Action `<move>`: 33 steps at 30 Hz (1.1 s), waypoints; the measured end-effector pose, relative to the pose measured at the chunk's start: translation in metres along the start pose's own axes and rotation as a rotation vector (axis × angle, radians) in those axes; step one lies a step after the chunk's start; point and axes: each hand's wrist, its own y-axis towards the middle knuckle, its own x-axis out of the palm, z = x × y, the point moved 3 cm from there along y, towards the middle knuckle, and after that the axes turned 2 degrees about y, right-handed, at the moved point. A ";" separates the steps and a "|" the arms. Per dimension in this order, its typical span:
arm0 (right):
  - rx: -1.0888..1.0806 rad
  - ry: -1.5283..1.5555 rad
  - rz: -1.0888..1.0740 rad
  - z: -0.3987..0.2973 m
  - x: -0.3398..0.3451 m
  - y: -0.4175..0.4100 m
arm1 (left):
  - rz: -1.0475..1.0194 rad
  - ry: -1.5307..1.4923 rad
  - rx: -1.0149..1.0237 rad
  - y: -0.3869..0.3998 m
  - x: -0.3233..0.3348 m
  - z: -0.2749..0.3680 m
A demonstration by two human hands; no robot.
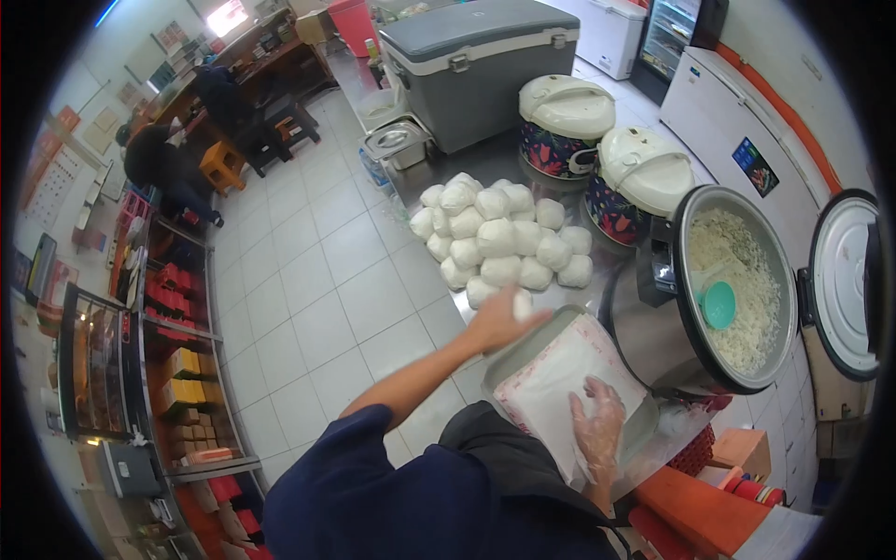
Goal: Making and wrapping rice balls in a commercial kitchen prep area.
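My left hand point(498, 323), bare and slightly blurred, reaches to the near end of a pile of white paper-wrapped bundles point(497, 238) on the steel table. A small white bundle point(522, 305) shows beside its fingers; whether the hand grips it I cannot tell. My right hand point(598, 420), in a clear plastic glove, lies over a stack of white wrapping paper point(560, 378) with red print, fingers apart. The paper rests in a grey tray point(495, 365). Right of the tray, a large open rice cooker point(640, 329) holds cooked white rice point(735, 280) and a turquoise scoop point(718, 305).
Two flowered rice cookers with white lids point(567, 105) and a grey cooler box point(483, 70) stand at the back. A lidded steel container point(400, 143) sits by the table's left edge. The big cooker's raised lid point(843, 280) is far right. Two people point(164, 157) are beyond the tiled floor.
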 end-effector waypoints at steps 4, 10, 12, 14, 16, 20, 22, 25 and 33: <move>-0.027 -0.001 -0.089 -0.010 -0.015 -0.002 | 0.380 0.137 0.265 0.100 -0.048 0.027; -0.295 -0.011 -0.201 -0.025 -0.057 0.007 | 0.096 0.741 0.303 0.219 -0.024 0.001; -0.456 -0.046 -0.131 -0.022 -0.090 0.012 | 0.114 0.820 0.309 0.236 -0.013 -0.010; -0.044 -0.007 -0.253 0.007 -0.137 0.024 | 0.058 0.908 0.300 0.244 -0.008 -0.018; 0.046 -0.037 -0.294 0.029 -0.179 0.035 | -0.035 0.767 0.284 0.246 -0.008 -0.021; -0.031 -0.022 0.249 0.053 -0.219 0.070 | 0.119 0.924 0.455 0.231 -0.019 -0.003; -0.419 -0.444 0.375 0.043 -0.228 0.102 | 0.293 0.385 0.617 0.214 -0.034 0.015; -0.298 -0.324 0.135 0.054 -0.239 0.153 | 0.257 0.329 0.849 0.176 -0.051 0.055; -0.436 -0.890 -0.225 0.126 -0.218 0.246 | 0.161 0.046 0.928 0.053 -0.088 0.218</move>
